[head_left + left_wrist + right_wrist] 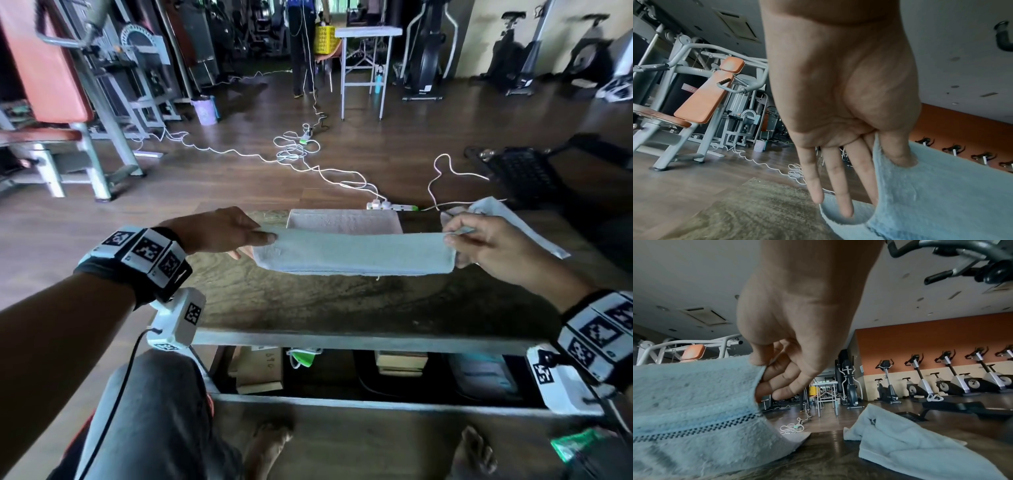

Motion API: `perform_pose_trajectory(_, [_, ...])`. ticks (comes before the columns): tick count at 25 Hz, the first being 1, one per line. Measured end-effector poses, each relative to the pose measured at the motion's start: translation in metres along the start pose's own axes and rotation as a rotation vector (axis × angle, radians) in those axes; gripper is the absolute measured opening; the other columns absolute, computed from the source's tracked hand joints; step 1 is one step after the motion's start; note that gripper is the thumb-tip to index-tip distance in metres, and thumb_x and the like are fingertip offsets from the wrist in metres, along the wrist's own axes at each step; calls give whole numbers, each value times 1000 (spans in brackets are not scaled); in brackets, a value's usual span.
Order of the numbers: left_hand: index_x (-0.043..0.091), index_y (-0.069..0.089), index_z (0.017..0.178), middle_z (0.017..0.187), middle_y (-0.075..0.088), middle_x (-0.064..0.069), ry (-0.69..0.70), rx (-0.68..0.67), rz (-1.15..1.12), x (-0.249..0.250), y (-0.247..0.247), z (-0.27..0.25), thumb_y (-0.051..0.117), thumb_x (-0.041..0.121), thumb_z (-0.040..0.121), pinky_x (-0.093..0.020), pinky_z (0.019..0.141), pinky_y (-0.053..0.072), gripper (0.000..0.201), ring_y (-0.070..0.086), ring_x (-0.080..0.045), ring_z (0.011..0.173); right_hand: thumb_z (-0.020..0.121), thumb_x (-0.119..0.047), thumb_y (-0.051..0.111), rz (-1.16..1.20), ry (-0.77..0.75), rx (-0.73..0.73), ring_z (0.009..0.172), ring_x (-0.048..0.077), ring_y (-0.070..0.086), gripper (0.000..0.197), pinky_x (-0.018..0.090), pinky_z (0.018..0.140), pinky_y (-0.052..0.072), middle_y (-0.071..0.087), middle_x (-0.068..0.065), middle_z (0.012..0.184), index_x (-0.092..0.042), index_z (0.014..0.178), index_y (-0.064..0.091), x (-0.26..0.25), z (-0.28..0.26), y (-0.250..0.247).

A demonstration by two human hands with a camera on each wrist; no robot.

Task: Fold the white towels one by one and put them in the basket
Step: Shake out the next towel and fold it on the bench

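Note:
A white towel (354, 253) is stretched as a long folded strip just above the dark table (342, 308). My left hand (226, 231) pinches its left end between thumb and forefinger; the other fingers hang straight (830, 183) beside the towel (937, 194). My right hand (479, 240) pinches the right end, thumb on top, fingers curled behind the towel's edge (694, 402). Another white towel (513, 222) lies crumpled at the table's right, also seen in the right wrist view (910, 444). A folded towel (344, 221) lies flat at the table's far edge. No basket near the table is in view.
Power strips and white cables (294, 150) trail over the wooden floor beyond the table. A gym bench (44, 85) stands at the left, exercise bikes (941, 378) at the right. A yellow crate (324, 39) and small table are far back. Boxes sit on the table's lower shelf (400, 363).

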State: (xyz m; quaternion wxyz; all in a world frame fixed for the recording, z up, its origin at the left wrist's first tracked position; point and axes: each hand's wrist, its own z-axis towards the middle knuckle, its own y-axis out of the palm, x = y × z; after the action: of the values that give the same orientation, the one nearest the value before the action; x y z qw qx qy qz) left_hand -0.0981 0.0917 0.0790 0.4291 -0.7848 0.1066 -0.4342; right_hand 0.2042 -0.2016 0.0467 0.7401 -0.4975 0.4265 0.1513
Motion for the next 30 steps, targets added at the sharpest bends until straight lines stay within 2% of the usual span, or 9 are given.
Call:
perform_pose_trajectory(4, [21,81,87,96,77,-4,55,13,-116,2,11,-27,76,72,56,-38,91,57,60,72,-24,96,99,-5,55,51,47,-40,87,29,66,9,34,76,62,63,24,94,-6,92,60,-10,-29,-5])
perform_pose_trajectory(8, [16,79,96,94,77,-4,97,86,-117,12,25,-47,69,41,87,-21,79,54,29,71,-13,84,100,-10,55,20,91,-52,82,30,69,9,43,73,63,62,11,89,-4,97,61,-16,-42,-3])
perform_pose_trajectory(10, [13,78,100,95,77,-4,90,50,-167,14,31,-54,65,36,91,-22,86,55,27,74,-15,84,101,-12,55,-17,92,-63,75,33,71,8,46,70,63,63,10,88,-8,96,61,-16,-46,1])
perform_pose_trajectory(14, [15,75,105,98,77,-4,67,-42,-181,14,36,-62,59,36,96,-15,90,42,28,76,-21,83,101,-14,55,-40,144,-77,61,33,70,8,48,67,63,64,19,90,-9,99,60,-17,-53,3])
perform_pose_trajectory(19, [20,80,88,83,76,4,50,-85,-97,15,40,-62,62,37,92,-11,61,47,25,66,-4,72,100,-17,56,114,293,-341,63,38,69,14,44,63,60,69,25,87,-4,101,61,-22,-62,-9])
perform_pose_trajectory(22, [33,76,64,59,64,15,43,-188,-34,13,43,-59,61,41,93,-19,65,43,33,59,-6,63,98,-18,58,147,288,-372,62,35,66,12,37,56,56,69,23,83,-8,96,64,-23,-58,-12])
perform_pose_trajectory(24, [25,78,72,68,69,9,49,-200,-71,10,44,-53,64,43,91,-24,69,45,30,63,-12,69,98,-18,59,140,255,-286,63,34,65,11,36,55,56,66,26,85,-9,96,66,-21,-48,-11])
perform_pose_trajectory(27, [22,80,87,93,77,-4,42,39,-217,-2,49,-20,68,26,90,-21,82,51,12,68,-12,86,100,-17,58,83,223,-91,60,31,66,11,39,59,58,66,21,88,-10,97,66,-6,-15,-1])
perform_pose_trajectory(30, [43,76,66,76,72,4,57,337,-324,-20,51,36,77,15,84,-27,79,46,33,59,-4,74,101,-18,56,38,206,42,56,25,67,11,41,61,61,70,14,89,-13,95,64,13,34,13])
